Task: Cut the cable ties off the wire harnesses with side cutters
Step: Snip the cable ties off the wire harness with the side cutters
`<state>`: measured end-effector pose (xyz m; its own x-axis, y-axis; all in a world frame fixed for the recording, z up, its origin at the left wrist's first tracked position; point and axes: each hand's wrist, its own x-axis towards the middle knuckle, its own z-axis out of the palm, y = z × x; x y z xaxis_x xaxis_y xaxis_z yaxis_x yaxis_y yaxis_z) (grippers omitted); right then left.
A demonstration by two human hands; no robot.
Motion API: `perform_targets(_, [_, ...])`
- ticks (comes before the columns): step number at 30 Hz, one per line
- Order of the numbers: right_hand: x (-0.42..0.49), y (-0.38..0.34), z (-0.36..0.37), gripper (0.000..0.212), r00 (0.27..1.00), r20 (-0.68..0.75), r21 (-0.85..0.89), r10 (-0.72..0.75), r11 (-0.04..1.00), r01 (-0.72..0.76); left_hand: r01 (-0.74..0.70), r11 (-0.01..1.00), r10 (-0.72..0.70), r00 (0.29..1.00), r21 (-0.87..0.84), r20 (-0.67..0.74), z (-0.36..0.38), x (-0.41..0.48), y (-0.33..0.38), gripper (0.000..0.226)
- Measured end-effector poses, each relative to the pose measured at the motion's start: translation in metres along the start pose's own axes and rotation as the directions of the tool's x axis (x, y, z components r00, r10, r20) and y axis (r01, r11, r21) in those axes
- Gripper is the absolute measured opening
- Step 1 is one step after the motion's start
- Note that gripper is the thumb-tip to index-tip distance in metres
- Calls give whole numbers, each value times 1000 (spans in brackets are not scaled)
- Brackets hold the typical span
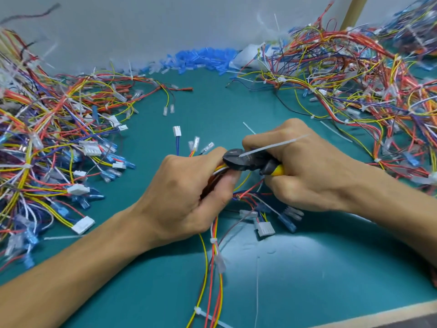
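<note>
The left hand (186,195) is gripping a wire harness (214,268) in the middle of the green mat (319,268), fingers curling round its red, yellow and white wires. The right hand (307,171) is clenching the yellow-and-black handles of the side cutters (253,163), whose dark head is meeting the bundle just beside the left thumb. A white cable tie (272,146) is sticking out from the cutter head, its tail slanting to the far right over the right knuckles. The harness is trailing toward the near edge, where two more ties are binding it. Tangled harness piles are lying on the left (47,138) and far right (354,79), with blue terminal sleeves (203,58) heaping against the far wall.
</note>
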<state>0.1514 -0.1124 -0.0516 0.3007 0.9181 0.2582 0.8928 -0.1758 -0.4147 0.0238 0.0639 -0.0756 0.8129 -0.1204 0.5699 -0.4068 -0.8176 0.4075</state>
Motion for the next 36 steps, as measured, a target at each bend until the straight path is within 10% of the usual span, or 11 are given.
perform_targets(36, [-1, -3, -4, 26, 999, 44, -10, -13, 1000, 13, 38, 999, -37, 999, -39, 17, 2, -1, -5, 38])
